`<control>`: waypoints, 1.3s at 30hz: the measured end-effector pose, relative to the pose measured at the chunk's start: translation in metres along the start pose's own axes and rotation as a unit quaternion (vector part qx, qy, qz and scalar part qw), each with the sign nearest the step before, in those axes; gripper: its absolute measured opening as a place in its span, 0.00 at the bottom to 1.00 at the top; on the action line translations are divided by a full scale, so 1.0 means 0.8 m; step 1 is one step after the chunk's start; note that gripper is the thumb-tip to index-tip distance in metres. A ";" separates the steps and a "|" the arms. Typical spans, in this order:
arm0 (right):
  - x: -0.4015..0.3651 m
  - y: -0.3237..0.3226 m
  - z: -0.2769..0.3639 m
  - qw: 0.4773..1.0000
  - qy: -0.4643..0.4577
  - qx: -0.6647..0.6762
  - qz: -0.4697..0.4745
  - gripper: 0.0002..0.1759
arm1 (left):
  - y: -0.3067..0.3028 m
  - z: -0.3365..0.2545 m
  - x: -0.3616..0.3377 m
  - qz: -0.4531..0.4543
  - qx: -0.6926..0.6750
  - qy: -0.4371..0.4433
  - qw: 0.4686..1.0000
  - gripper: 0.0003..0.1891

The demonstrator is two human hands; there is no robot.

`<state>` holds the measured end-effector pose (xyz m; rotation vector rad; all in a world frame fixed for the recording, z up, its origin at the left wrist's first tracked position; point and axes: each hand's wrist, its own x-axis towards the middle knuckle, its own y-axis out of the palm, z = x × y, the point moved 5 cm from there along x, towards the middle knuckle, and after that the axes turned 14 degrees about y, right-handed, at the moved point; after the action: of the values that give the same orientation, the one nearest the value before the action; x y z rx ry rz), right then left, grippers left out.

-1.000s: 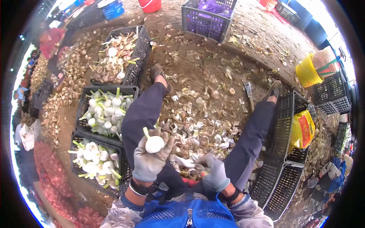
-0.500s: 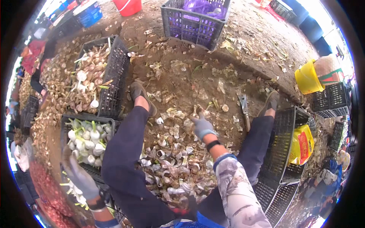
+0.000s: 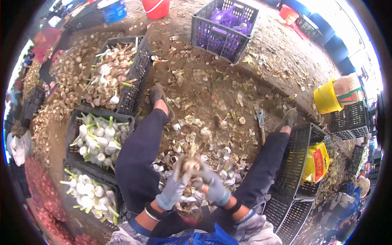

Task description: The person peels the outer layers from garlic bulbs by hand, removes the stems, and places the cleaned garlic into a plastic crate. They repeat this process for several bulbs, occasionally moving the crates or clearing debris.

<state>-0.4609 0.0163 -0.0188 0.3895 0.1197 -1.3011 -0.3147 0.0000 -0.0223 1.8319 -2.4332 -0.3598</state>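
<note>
Both my gloved hands meet between my knees on one unpeeled garlic bulb [image 3: 191, 164] with a dry stem. My left hand [image 3: 174, 188] grips it from the left and my right hand [image 3: 212, 185] from the right. Under them lies a heap of peeled garlic skins [image 3: 212, 157] on the dirt floor. To my left stand two black crates of cleaned white garlic, one near crate [image 3: 90, 192] and one further crate [image 3: 98, 136].
A crate of unpeeled garlic [image 3: 112, 73] stands far left beside a loose garlic pile [image 3: 61, 94]. A knife [image 3: 260, 120] lies by my right foot. Empty black crates [image 3: 298, 163] with a yellow bag [image 3: 316, 161] are at my right. A purple crate [image 3: 222, 26] and yellow bucket [image 3: 326, 96] sit beyond.
My right hand came back from the dirt ahead with an unpeeled bulb. My left hand returned from the left crates, and both now hold the bulb between my knees.
</note>
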 end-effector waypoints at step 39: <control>-0.157 0.067 0.071 0.960 -0.068 -0.193 -0.191 0.10 | 0.032 -0.112 -0.129 0.076 0.163 0.181 0.967 0.32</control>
<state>-0.4510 0.1227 0.0831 -0.0648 0.3401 -1.6391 -0.2911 0.0921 0.0790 1.6178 -2.4490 0.3752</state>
